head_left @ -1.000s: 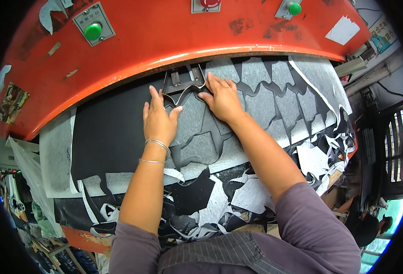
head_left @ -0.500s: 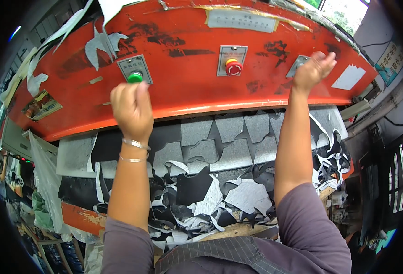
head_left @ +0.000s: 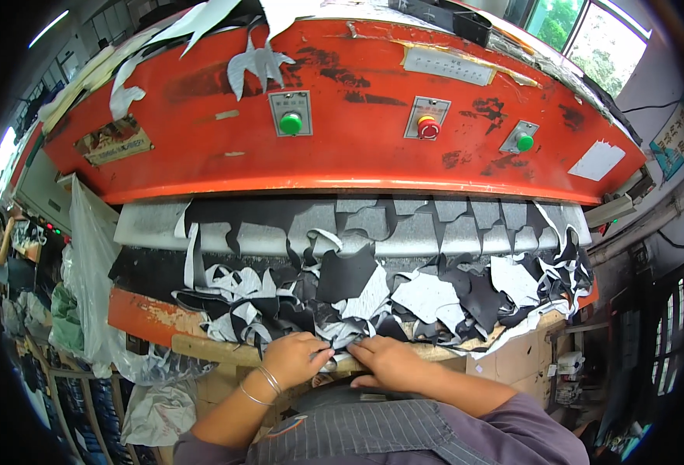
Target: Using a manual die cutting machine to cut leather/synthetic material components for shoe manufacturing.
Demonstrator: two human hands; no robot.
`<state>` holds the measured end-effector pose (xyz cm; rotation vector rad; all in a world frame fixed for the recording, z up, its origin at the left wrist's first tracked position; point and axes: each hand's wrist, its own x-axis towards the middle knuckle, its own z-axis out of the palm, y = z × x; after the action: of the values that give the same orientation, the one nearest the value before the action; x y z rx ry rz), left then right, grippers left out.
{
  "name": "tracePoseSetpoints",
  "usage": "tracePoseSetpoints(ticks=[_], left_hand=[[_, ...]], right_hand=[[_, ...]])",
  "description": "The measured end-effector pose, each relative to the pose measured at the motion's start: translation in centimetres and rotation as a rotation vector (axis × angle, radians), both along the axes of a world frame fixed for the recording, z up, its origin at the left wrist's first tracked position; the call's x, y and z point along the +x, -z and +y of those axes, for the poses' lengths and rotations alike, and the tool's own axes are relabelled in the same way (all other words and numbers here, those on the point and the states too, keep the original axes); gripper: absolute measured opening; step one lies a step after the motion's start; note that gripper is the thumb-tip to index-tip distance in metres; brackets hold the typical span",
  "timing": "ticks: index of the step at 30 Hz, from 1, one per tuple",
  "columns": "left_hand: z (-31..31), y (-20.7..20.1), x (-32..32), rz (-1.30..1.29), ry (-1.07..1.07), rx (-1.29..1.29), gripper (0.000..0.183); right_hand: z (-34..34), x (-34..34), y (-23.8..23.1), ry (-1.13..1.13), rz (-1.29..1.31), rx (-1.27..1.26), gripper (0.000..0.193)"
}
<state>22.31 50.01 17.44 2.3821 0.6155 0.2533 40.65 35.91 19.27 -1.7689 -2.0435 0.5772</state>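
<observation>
At the near edge of a machine bed, my left hand [head_left: 295,359] and my right hand [head_left: 390,364] are side by side in front of my body. Fingers and thumb of the left are closed at a small dark-and-white offcut [head_left: 343,333]. Those of the right are bent and pinch at the same spot, partly hidden. Beyond them lies a heap of torn offcuts, black on one face and whitish on the other, among them a large white piece [head_left: 427,298] and a black piece [head_left: 342,275]. Behind the heap, a black sheet with cut-out gaps [head_left: 268,213] lies on a grey-white board [head_left: 144,225].
Over the board stands a red machine beam [head_left: 225,167] bearing a left green button [head_left: 290,123], a red stop button [head_left: 428,128] and a right green button [head_left: 524,142]. A wooden rail [head_left: 225,353] runs along the near edge. Clear plastic sheeting [head_left: 94,287] hangs at left.
Both hands have left the beam by the two green buttons and come down and together at the near edge of the offcuts. The view has shifted, showing more of the near rail.
</observation>
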Motion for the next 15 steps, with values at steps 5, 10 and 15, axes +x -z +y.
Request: tracePoseSetpoints(ticks=[5, 10, 15], left_hand=[[-1.6, 2.0, -0.1, -0.128, -0.164, 0.197, 0.011], [-1.2, 2.2, -0.2, -0.161, -0.174, 0.174, 0.013], [0.5, 0.8, -0.7, -0.019, -0.033, -0.001, 0.020]], right_hand=[[0.0, -3.0, 2.6, 0.183, -0.172, 0.072, 0.037], [0.5, -2.8, 2.6, 0.211, -0.170, 0.029, 0.042], [3.0, 0.8, 0.4, 0.004, -0.061, -0.257, 0.042]])
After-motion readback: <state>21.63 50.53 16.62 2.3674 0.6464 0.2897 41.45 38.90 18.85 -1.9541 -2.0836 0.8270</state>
